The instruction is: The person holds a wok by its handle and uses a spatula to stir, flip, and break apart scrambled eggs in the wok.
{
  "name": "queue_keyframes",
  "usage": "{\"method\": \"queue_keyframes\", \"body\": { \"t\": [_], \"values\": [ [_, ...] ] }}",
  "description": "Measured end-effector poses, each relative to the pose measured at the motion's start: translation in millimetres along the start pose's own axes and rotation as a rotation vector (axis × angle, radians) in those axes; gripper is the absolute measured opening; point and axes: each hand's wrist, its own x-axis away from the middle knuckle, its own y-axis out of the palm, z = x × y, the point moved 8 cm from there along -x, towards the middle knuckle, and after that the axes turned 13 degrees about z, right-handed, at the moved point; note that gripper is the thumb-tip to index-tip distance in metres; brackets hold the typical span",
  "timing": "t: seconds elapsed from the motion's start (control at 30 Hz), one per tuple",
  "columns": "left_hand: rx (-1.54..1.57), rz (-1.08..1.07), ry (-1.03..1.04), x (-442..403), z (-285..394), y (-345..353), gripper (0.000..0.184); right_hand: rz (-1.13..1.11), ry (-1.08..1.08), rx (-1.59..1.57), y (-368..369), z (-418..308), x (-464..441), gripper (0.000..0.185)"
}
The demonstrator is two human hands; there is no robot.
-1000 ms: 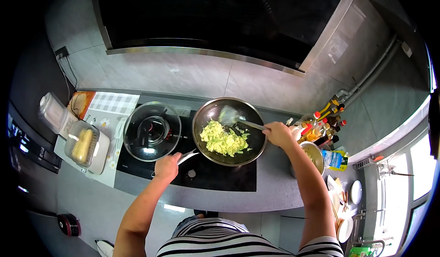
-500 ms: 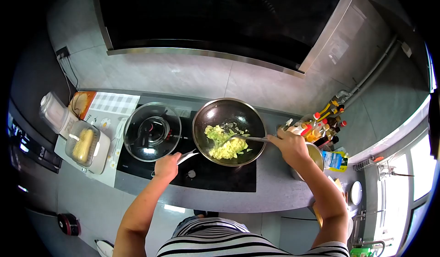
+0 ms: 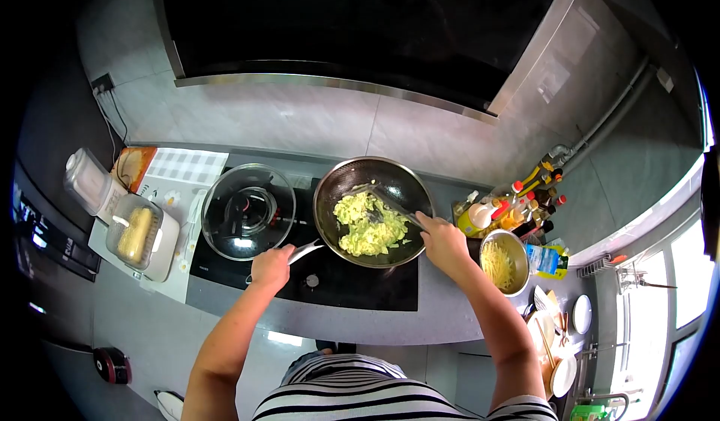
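Observation:
My left hand (image 3: pixel 271 269) is closed round the metal handle (image 3: pixel 306 251) of a dark wok (image 3: pixel 405 184) on the cooktop. In the wok lies chopped yellow and pale green food (image 3: pixel 375 235), which looks like scrambled egg with vegetable. My right hand (image 3: pixel 444 242) grips the handle of a metal spatula (image 3: pixel 401 209); its blade reaches into the wok at the far side of the food. Close by on the right stands a metal bowl (image 3: pixel 523 265) of pale yellow shreds (image 3: pixel 496 265).
A glass lid (image 3: pixel 225 230) sits on the cooktop (image 3: pixel 352 295) to the left. Bottles (image 3: pixel 517 211) crowd the right rear. A container of noodle-like yellow food (image 3: pixel 136 235) stands far left. Plates (image 3: pixel 582 314) and chopsticks lie at the right end of the counter.
My right hand has moved left and slightly nearer me, and the spatula blade has shifted to the food's far edge. The bowl of shreds has come into fuller view. My left hand keeps its grip.

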Motion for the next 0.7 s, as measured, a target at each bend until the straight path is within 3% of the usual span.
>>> {"method": "queue_keyframes", "body": {
  "t": [0.1,0.23,0.33,0.43,0.57,0.7],
  "values": [
    [0.011,0.006,0.0,1,2,-2,0.027,-0.119,-0.112,0.053,14,-7,7,0.048],
    [0.02,0.02,0.0,1,2,-4,0.026,-0.18,-0.084,0.098,-33,-18,28,0.048],
    [-0.004,0.009,-0.019,0,0,-1,0.027,-0.138,-0.013,0.157,-13,-8,22,0.047],
    [-0.013,-0.017,-0.003,0,-3,4,0.034,0.018,0.041,-0.042,-25,2,17,0.044],
    [-0.028,-0.047,-0.027,0,-6,8,0.037,-0.094,0.124,-0.159,-103,-4,30,0.037],
    [-0.032,-0.04,-0.02,0,-6,7,0.037,-0.177,0.04,-0.139,-54,-2,37,0.038]
  ]
}}
